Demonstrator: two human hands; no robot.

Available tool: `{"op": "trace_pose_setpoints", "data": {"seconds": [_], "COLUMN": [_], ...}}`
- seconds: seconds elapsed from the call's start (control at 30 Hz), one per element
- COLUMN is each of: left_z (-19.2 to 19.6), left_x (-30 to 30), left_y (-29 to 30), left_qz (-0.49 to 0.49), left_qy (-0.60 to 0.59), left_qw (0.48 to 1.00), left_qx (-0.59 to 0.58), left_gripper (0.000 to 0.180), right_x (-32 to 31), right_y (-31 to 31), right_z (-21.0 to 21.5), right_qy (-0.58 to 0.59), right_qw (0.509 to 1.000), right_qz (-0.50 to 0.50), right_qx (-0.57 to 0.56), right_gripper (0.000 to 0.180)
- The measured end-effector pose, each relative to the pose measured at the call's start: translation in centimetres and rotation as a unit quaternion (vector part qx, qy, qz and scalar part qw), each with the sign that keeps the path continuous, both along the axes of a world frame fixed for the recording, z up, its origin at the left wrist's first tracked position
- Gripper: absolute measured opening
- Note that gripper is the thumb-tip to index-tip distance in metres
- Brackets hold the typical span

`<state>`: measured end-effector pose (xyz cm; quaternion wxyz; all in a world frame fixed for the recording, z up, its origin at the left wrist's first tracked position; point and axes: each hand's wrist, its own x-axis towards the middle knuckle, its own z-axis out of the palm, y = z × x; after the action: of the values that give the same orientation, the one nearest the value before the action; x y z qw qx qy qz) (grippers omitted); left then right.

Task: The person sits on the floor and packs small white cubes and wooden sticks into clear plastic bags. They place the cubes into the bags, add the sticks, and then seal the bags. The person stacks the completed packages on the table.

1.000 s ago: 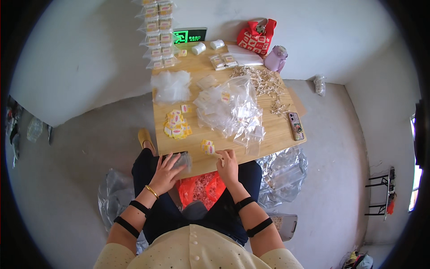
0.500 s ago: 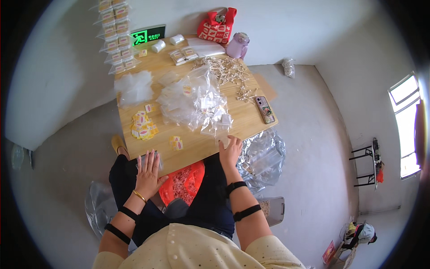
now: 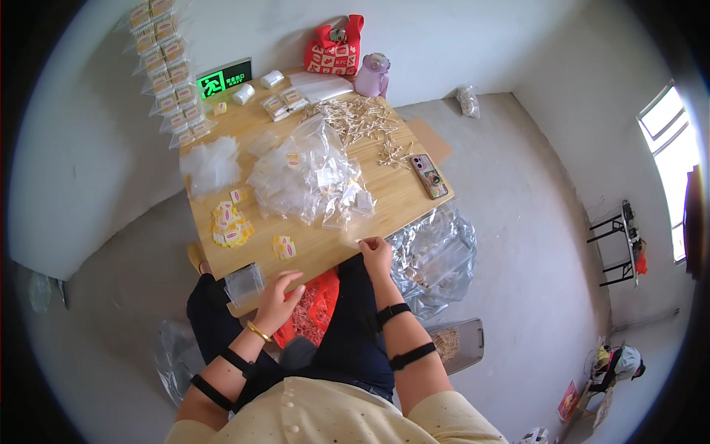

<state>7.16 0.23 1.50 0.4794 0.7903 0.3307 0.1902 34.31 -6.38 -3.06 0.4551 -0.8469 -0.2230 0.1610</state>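
Observation:
My left hand [image 3: 278, 302] hovers by the table's front edge, its fingers apart and holding nothing. Beside it, a small stack of clear flat plastic bags [image 3: 245, 284] lies at the front left corner. At the front edge further right, my right hand [image 3: 378, 256] is closed in a pinch; a small pale bit shows at its fingertips, too small to name. Yellow-and-white printed cards lie in a larger pile [image 3: 231, 225] and a smaller group [image 3: 283, 247]. A heap of clear plastic bags [image 3: 307, 177] covers the middle of the table.
Loose cotton swabs [image 3: 355, 120] spread over the back right, near a phone [image 3: 430, 176]. Behind stand a purple jug [image 3: 372, 75] and a red bag [image 3: 333, 55]. Filled packets [image 3: 164, 74] are stacked back left. A red plastic bag [image 3: 314, 307] sits between my legs.
My left hand has lifted off the flat bags and moved right, uncovering them. My right hand has gone from spread fingers to a pinch, slightly lower. The view has shifted a little.

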Motion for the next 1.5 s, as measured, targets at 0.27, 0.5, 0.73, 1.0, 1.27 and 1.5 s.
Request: {"op": "trace_pose_setpoints", "data": {"seconds": [0.27, 0.5, 0.73, 1.0, 1.27, 1.5], "left_z": [0.2, -1.2, -1.8, -0.8, -4.9, -0.2], "left_x": [1.9, -7.6, -9.3, -8.1, -11.7, -9.1], "left_y": [2.2, 5.2, 6.5, 5.3, 5.5, 1.8], "left_qz": [0.184, 0.14, 0.107, 0.216, 0.308, 0.243], "left_qy": [-0.191, -0.049, 0.112, 0.201, 0.019, 0.153], "left_qw": [0.864, 0.974, 0.987, 0.928, 0.931, 0.922], "left_qx": [-0.427, -0.168, 0.038, 0.229, 0.194, 0.259], "left_gripper": [0.054, 0.045, 0.034, 0.055, 0.035, 0.055], "right_x": [-11.1, -6.5, -4.4, -8.1, -15.7, -17.2], "right_y": [-0.7, 2.1, 3.8, 1.7, 5.7, 6.7], "right_z": [2.7, 2.4, 2.0, 10.4, 4.0, 0.0], "right_qy": [0.257, -0.312, -0.313, 0.121, 0.312, 0.141], "right_qw": [0.917, 0.905, 0.906, 0.931, 0.822, 0.892], "right_qz": [0.298, 0.275, 0.273, 0.319, 0.467, 0.418], "right_qx": [0.06, -0.085, -0.08, 0.13, 0.093, 0.101], "right_gripper": [0.02, 0.045, 0.044, 0.024, 0.028, 0.022]}}
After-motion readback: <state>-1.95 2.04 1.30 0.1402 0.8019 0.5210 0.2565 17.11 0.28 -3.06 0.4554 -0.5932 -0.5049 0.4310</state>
